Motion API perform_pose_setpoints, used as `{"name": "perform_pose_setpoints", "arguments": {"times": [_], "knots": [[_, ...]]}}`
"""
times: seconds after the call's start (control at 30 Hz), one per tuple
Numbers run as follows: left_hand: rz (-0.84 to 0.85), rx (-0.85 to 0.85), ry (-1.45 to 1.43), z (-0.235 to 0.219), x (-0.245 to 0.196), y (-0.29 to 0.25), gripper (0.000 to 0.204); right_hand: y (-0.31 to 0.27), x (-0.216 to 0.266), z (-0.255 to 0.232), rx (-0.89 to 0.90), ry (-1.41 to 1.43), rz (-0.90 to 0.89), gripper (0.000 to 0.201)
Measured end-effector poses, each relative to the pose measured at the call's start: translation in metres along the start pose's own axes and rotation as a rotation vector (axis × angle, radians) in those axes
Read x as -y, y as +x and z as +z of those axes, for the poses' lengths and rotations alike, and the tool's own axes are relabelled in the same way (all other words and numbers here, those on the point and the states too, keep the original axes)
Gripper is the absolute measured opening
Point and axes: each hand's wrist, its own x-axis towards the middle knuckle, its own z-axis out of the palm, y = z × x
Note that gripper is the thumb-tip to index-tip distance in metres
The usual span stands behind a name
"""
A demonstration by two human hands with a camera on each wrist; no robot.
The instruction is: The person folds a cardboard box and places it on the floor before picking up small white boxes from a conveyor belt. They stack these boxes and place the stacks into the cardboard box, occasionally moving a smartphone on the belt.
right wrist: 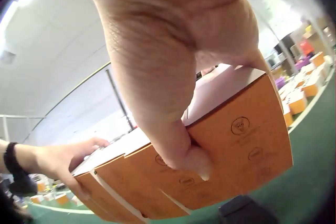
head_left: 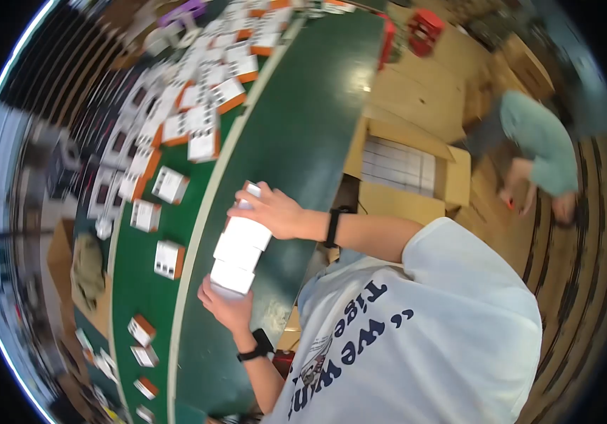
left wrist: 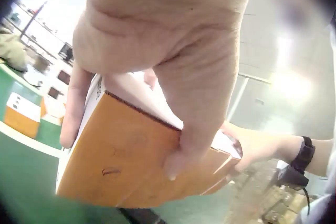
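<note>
Both hands hold a row of several white-and-orange boxes (head_left: 236, 247) pressed side by side over the green table. The left hand (head_left: 229, 307) grips the near end of the row. In the left wrist view its thumb lies on an orange side (left wrist: 126, 155), with fingers over the opposite edge. The right hand (head_left: 275, 212) grips the far end. The right wrist view shows its thumb on an orange face (right wrist: 252, 134) marked with small printed symbols. White faces turn up towards the head camera. Both wrists wear black bands.
Many similar boxes (head_left: 169, 185) lie on a green belt (head_left: 197, 191) beyond a pale rail, heaped at the far end. An open cardboard carton (head_left: 459, 177) stands right of the green table (head_left: 303, 106). Another person (head_left: 537, 148) bends over at the right, near a red stool (head_left: 425, 32).
</note>
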Motion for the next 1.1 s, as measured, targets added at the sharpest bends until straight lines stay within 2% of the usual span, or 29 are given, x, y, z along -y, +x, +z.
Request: {"name": "perform_pose_setpoints", "arguments": {"times": [0.07,0.13,0.23,0.33,0.43,0.53,0.67,0.7,0.73,0.8,0.87,0.93,1.0,1.07,1.1], "knots": [[0.135,0.126,-0.040,0.001,-0.035,0.000,0.090,-0.058,-0.006,-0.038,-0.057,0.098,0.188,0.079],[0.212,0.274,-0.046,0.020,-0.096,-0.002,0.090,-0.124,-0.055,-0.046,-0.257,0.078,0.195,0.077],[0.362,0.481,-0.074,0.077,-0.184,-0.013,0.089,-0.228,-0.095,-0.089,-0.190,0.058,0.558,0.086],[0.529,0.652,-0.064,0.169,-0.258,-0.027,0.090,-0.318,-0.159,-0.095,-0.044,0.107,0.911,0.094],[0.580,0.823,-0.021,0.289,-0.311,-0.037,0.091,-0.393,-0.254,-0.050,-0.010,0.158,1.046,0.103],[0.583,0.896,0.087,0.407,-0.347,-0.035,0.091,-0.432,-0.362,0.004,0.006,0.258,1.100,0.105],[0.578,0.882,0.219,0.536,-0.357,-0.034,0.096,-0.475,-0.494,0.100,-0.044,0.379,0.891,0.118],[0.536,0.882,0.226,0.558,-0.357,-0.035,0.098,-0.470,-0.510,0.106,0.037,0.363,0.925,0.122],[0.491,0.893,0.240,0.574,-0.356,-0.037,0.098,-0.463,-0.530,0.107,0.143,0.430,0.966,0.119],[0.411,0.903,0.265,0.590,-0.360,-0.037,0.098,-0.442,-0.557,0.103,0.363,0.356,1.102,0.114],[0.303,0.845,0.229,0.588,-0.371,-0.040,0.096,-0.452,-0.594,0.125,0.147,0.312,0.865,0.106],[0.195,0.732,0.170,0.588,-0.379,-0.052,0.094,-0.422,-0.614,0.089,0.238,0.334,0.892,0.096],[0.024,0.674,0.060,0.596,-0.387,-0.065,0.096,-0.370,-0.621,0.031,0.224,0.116,0.763,0.092],[-0.154,0.576,-0.014,0.605,-0.399,-0.088,0.097,-0.344,-0.644,0.017,0.195,0.043,0.515,0.091],[-0.201,0.535,-0.064,0.614,-0.397,-0.103,0.099,-0.335,-0.651,0.016,0.326,0.068,0.491,0.096]]}}
